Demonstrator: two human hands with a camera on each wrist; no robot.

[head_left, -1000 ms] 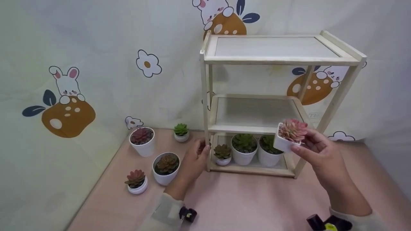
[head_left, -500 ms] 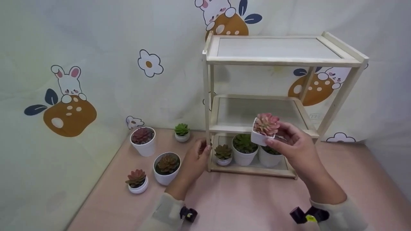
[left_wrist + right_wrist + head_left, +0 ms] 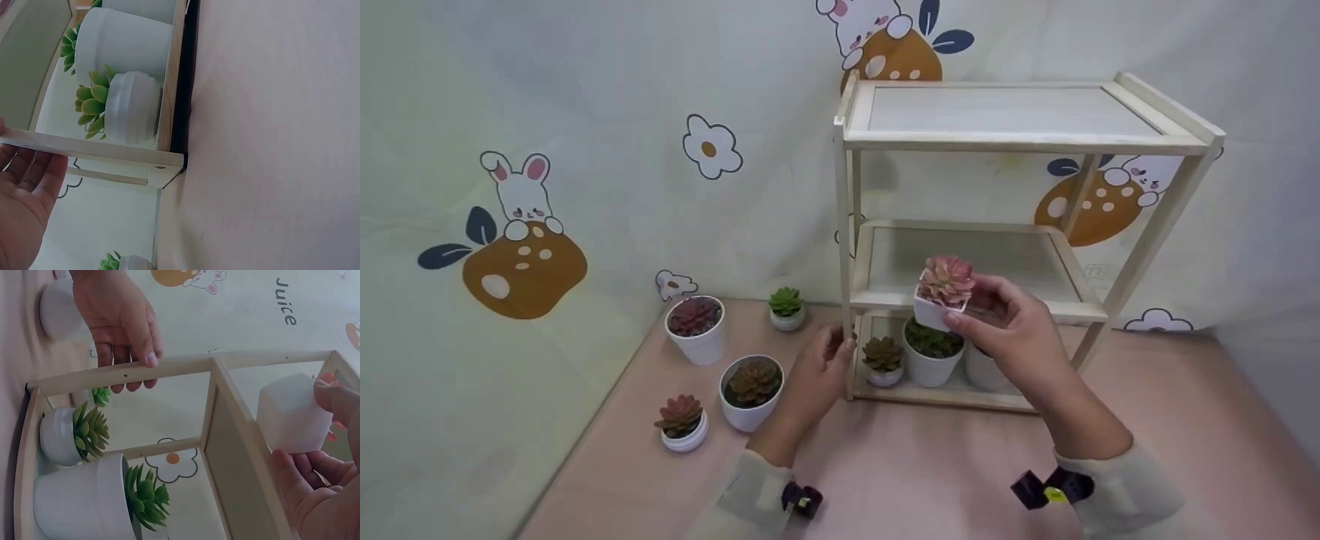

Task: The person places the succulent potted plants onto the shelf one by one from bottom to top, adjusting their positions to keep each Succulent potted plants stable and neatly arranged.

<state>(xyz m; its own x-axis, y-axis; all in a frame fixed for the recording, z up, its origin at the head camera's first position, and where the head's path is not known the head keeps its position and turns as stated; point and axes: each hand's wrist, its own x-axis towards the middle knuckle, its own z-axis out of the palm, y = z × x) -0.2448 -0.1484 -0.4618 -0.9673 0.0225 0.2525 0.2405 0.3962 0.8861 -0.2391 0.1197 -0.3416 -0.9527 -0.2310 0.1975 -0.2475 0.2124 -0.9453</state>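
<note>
I held a small square white pot with a pink succulent (image 3: 943, 292) in front of the pale wooden three-tier rack (image 3: 1035, 143).
My right hand (image 3: 1024, 337) pinched that pot between thumb and fingers, before the left part of the middle shelf (image 3: 1009, 259); I could not tell whether it touched the front edge. My left hand (image 3: 814, 375) gripped the rack's left front post (image 3: 842, 217), thumb on one side, fingers on the other. On the bottom shelf (image 3: 945, 401), left to right, stood a small round white pot with a brownish-green succulent (image 3: 883, 361), a larger tapered white pot with a green succulent (image 3: 933, 352) and another large white pot (image 3: 982, 371), partly hidden by my right hand. Four more potted succulents (image 3: 751, 394) stood on the left of the pinkish table (image 3: 930, 472).
</note>
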